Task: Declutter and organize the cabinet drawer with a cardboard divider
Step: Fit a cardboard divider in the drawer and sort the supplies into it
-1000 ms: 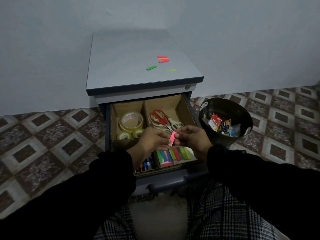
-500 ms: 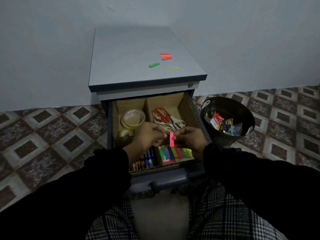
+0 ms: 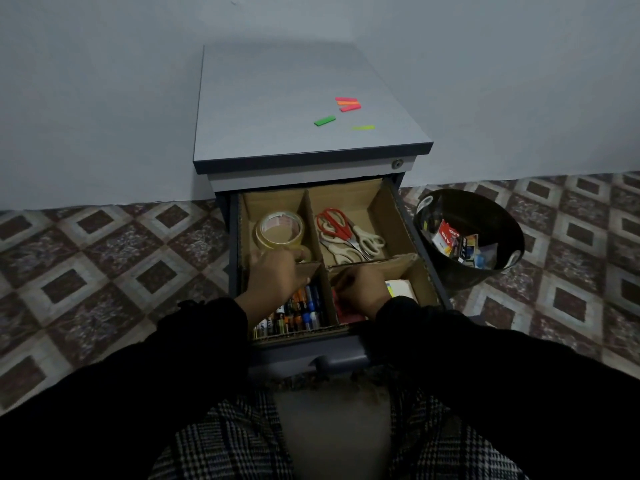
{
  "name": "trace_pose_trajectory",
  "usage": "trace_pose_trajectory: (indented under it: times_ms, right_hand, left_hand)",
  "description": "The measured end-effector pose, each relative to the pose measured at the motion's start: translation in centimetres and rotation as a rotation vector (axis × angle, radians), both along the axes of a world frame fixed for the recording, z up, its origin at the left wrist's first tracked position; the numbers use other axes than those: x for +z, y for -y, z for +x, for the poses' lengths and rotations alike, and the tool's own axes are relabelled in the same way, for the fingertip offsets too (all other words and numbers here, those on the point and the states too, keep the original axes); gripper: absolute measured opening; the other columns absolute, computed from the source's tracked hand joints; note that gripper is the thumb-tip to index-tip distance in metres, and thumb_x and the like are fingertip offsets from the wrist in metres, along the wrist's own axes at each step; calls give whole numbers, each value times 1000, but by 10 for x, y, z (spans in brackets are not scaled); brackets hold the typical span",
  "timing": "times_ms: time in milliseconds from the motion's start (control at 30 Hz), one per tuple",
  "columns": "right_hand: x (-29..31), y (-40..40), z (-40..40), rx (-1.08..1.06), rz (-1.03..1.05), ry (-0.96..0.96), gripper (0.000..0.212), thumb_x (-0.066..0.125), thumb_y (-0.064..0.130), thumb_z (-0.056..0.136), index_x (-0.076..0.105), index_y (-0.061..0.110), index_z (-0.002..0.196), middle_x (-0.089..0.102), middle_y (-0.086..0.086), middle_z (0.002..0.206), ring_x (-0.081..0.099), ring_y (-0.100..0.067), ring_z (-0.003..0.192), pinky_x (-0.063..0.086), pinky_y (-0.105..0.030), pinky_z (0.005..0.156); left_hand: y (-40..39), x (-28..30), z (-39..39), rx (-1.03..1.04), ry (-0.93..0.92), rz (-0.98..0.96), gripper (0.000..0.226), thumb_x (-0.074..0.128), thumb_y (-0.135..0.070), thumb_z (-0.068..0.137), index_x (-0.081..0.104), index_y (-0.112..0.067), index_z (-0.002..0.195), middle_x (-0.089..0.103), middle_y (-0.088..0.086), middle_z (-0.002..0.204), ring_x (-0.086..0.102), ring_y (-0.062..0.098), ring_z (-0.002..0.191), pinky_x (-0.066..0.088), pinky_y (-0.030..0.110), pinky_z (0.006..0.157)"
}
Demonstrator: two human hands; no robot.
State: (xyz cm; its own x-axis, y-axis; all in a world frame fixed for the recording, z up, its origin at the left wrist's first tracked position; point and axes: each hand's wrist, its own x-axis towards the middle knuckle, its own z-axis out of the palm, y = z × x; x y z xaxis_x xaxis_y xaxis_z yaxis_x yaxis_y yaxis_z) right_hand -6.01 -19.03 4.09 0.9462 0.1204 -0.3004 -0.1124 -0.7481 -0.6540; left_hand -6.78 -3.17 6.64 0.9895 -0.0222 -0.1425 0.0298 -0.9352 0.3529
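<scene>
The open drawer holds a cardboard divider with four compartments. A tape roll lies back left and scissors back right. Batteries and markers fill the front left. My left hand rests on the cross wall between the tape and the batteries, fingers relaxed. Down in the front right compartment, my right hand has its fingers curled on a pink sticky strip. A pale note pad shows beside it; the other notes are hidden under the hand.
Loose coloured sticky strips and a green one lie on the grey cabinet top. A dark bin with packets stands on the tiled floor right of the drawer. The drawer handle is just above my knees.
Both hands dropped from above the drawer. My left hand let go of the pink strip and moved left onto the divider; my right hand took the strip down into the front right compartment.
</scene>
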Motion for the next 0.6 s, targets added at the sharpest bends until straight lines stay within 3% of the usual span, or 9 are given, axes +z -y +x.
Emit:
trace_pose_trajectory:
  times_ms: [67, 200, 300, 433, 600]
  right_hand:
    - [-1, 0, 1, 7, -30, 10, 20, 57, -3, 78, 72, -1, 91, 71, -15, 99, 64, -26, 96, 47, -25, 79]
    - [-4, -1, 2, -28, -14, 22, 20, 56, -6, 77, 72, -3, 89, 70, -17, 98, 65, -29, 95, 51, -32, 79]
    - [-7, -1, 2, -6, -48, 26, 19, 58, -3, 78, 73, -1, 90, 71, -16, 97, 65, -27, 93, 46, -25, 73]
    - [-9, -1, 4, -11, -52, 21, 18, 58, -2, 78, 73, -2, 89, 70, -18, 98, 64, -30, 95, 51, -32, 83]
    - [-8, 0, 4, -15, -60, 11, 17, 60, 0, 78, 73, 2, 89, 71, -14, 99, 65, -28, 95, 51, -32, 83]
  left_hand:
    - [-2, -3, -2, -22, -15, -17, 38, 62, -34, 88, 57, -26, 124, 62, 1, 122, 50, 23, 119, 25, 41, 107]
    - [-4, -3, -4, -24, 11, -85, 35, 61, -32, 89, 58, -24, 123, 64, 1, 118, 53, 23, 115, 29, 36, 100]
    - [-5, -3, -3, -33, 9, -98, 31, 61, -29, 89, 60, -22, 119, 65, 1, 116, 55, 23, 112, 31, 36, 100]
    - [-6, -5, -3, -32, 17, -139, 33, 65, -26, 86, 61, -21, 119, 66, 2, 115, 56, 24, 111, 34, 37, 102]
    - [-6, -4, -3, -39, 16, -111, 35, 63, -27, 87, 60, -21, 121, 65, 3, 117, 55, 24, 112, 33, 38, 103]
